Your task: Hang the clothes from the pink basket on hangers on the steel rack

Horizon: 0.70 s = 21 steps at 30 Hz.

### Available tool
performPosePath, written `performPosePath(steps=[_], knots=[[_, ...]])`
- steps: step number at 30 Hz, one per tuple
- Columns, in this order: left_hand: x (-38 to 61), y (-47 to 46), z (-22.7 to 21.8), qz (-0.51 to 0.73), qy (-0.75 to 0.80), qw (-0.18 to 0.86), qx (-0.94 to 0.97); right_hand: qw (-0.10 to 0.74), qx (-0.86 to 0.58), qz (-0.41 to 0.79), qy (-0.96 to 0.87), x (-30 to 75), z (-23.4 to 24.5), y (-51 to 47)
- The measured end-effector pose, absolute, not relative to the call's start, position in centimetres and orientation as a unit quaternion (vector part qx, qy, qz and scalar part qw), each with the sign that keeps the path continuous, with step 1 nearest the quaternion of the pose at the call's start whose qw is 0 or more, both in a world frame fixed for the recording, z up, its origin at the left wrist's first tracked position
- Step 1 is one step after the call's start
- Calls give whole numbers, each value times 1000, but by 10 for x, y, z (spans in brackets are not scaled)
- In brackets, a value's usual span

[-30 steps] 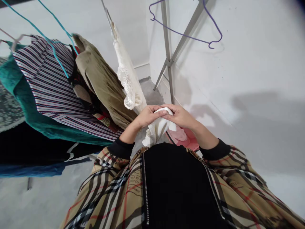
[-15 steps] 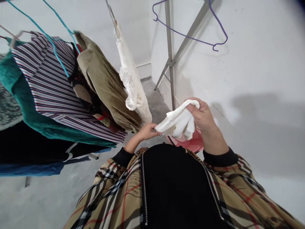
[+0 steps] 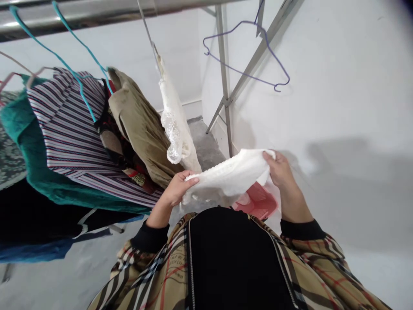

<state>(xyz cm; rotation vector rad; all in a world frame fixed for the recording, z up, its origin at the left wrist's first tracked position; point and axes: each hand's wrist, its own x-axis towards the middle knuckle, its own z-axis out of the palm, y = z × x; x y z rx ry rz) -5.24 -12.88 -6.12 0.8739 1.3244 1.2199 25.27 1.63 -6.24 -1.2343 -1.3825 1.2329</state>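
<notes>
A white cloth garment (image 3: 230,174) is stretched between my two hands in front of my chest; its exact kind does not show. My left hand (image 3: 177,187) pinches one end of it, thumb on top. The other end is gripped by my right hand (image 3: 280,170), with a loose flap hanging just beneath. Partly covered by the cloth, a pink basket (image 3: 263,202) stands below with something pale in it. Close to my left hand hangs a white lace garment (image 3: 176,125) on a hanger.
A bare purple hanger (image 3: 245,77) hangs at the upper right before the metal rack legs (image 3: 227,103). On the left, a striped shirt (image 3: 71,129), an olive garment (image 3: 138,125) and a green one (image 3: 38,163) hang beneath a metal rail (image 3: 97,17). The white wall (image 3: 348,86) is on the right.
My hands have moved apart, pulling the bunched white garment out wide. My left hand went left. The view has tilted up, bringing the rail into sight.
</notes>
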Motion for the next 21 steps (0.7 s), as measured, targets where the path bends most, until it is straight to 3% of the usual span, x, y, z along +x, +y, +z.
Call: performPosePath(steps=[5, 7, 9, 13, 15, 18, 21], knots=[[-46, -140, -49, 445, 570, 572, 387, 140, -432, 503, -735, 274, -75, 28], [-42, -142, -52, 417, 583, 565, 408, 73, -380, 504, -772, 277, -75, 36], [-40, -143, -54, 387, 594, 565, 423, 114, -385, 453, -796, 274, -69, 51], [-36, -145, -57, 345, 602, 559, 453, 350, -479, 266, -760, 261, -40, 108], [-34, -147, -57, 339, 603, 555, 463, 423, -503, 173, -733, 254, -19, 146], [-33, -150, -58, 331, 605, 553, 468, 451, -543, 62, -706, 245, 12, 198], [-34, -154, -61, 326, 613, 551, 462, 396, -591, 68, -700, 233, 34, 231]])
